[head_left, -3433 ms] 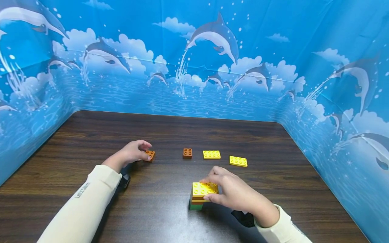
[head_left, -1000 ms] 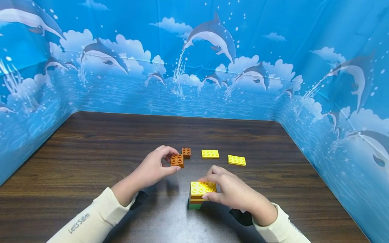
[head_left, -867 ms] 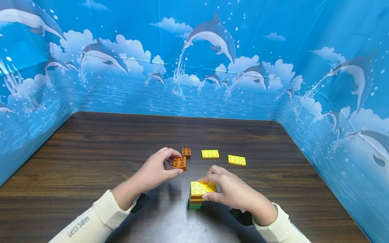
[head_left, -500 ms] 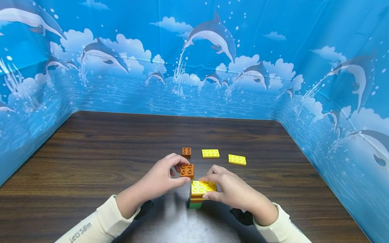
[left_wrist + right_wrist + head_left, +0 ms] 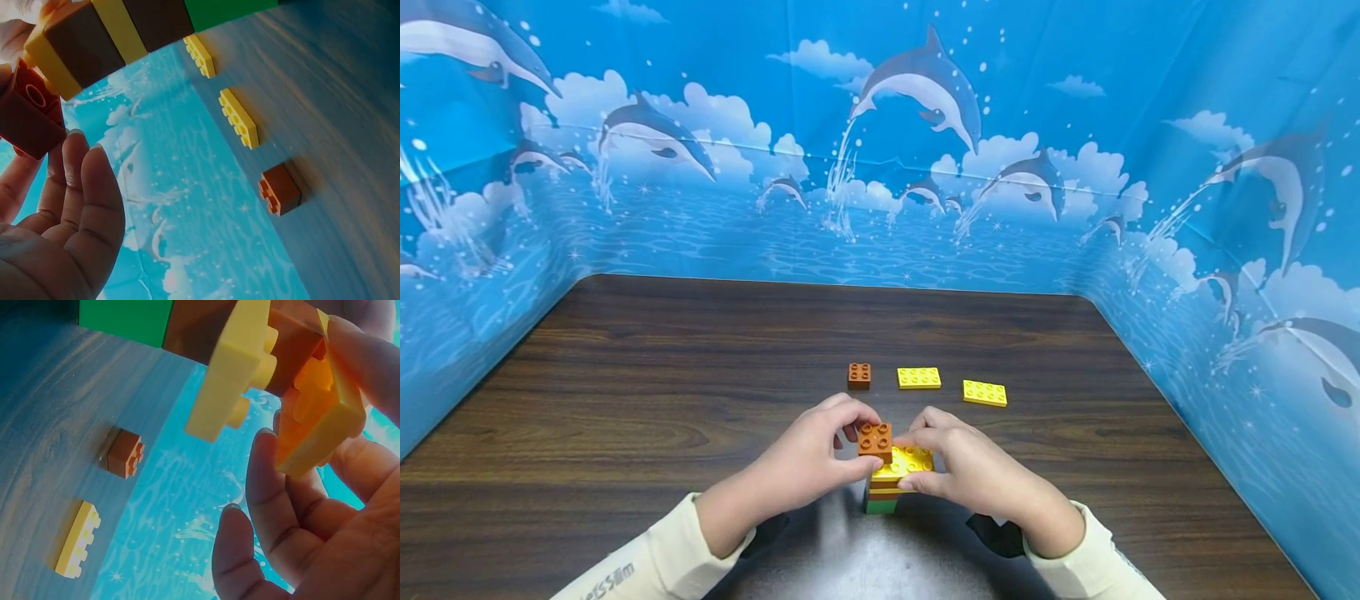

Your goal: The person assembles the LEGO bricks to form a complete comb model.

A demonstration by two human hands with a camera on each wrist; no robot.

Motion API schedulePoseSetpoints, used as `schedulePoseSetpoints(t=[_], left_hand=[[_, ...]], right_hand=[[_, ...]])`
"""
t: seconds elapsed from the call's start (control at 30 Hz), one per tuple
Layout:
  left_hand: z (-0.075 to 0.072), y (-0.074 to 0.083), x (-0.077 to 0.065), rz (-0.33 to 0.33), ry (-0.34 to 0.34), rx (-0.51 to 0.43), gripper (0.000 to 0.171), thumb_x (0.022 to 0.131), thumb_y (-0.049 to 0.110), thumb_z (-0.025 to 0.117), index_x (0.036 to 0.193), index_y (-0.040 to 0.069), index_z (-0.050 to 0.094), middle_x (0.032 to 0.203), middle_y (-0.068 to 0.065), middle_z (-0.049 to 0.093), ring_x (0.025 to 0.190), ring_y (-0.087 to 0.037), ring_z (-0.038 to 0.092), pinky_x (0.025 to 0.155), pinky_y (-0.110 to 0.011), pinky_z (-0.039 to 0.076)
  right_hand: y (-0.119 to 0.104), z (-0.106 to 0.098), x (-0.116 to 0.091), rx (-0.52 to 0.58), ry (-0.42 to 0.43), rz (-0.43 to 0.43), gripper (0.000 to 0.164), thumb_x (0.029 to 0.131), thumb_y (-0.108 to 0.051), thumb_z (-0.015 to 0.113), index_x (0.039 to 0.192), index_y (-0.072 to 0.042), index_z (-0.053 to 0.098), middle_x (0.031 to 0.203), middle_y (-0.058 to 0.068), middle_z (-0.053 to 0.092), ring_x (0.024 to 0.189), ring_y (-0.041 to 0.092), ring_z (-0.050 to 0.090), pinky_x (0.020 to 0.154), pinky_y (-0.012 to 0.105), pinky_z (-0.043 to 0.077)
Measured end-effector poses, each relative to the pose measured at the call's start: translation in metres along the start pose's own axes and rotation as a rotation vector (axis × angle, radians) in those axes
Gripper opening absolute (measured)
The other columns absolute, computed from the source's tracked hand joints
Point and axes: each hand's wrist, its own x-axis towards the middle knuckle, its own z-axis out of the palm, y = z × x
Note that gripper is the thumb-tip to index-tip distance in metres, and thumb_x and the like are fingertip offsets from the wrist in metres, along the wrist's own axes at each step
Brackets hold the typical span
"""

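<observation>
My left hand [image 5: 808, 450] pinches a brown two-by-two toy brick [image 5: 875, 442] between thumb and fingers, over the left end of a stack. The left wrist view shows this brick's hollow underside [image 5: 34, 97] close to the stack's top; whether they touch, I cannot tell. Layers of yellow and brown stand on a green base [image 5: 881, 505]. With thumb and fingers, my right hand [image 5: 970, 467] grips the right end of the yellow top plate [image 5: 917, 460]. From the right wrist, that plate's hollow underside [image 5: 312, 419] overhangs the brown brick [image 5: 290, 347] below it.
Behind the stack, another brown brick [image 5: 860, 376] and two yellow studded plates, one left [image 5: 919, 378] and one right [image 5: 985, 393], lie in a loose row on the dark wooden table [image 5: 625, 375]. A blue dolphin-print curtain [image 5: 737, 208] surrounds the table's back and sides.
The left hand has taken the brown brick from the table's left side and carried it right and nearer, over the stack's left end. The right hand has stayed on the stack.
</observation>
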Motion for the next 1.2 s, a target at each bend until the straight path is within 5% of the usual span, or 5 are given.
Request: schedulePoseSetpoints(t=[1.2], left_hand=[[0.013, 0.009, -0.002, 0.039, 0.030, 0.104, 0.028, 0.080, 0.016, 0.078, 0.103, 0.015, 0.064, 0.096, 0.007, 0.053, 0.089, -0.016, 0.054, 0.072, -0.029, 0.047]], right_hand=[[0.003, 0.001, 0.002, 0.044, 0.002, 0.012, 0.041, 0.081, -0.025, 0.077, 0.118, -0.009, 0.067, 0.101, -0.008, 0.054, 0.082, 0.008, 0.050, 0.067, 0.022, 0.045]])
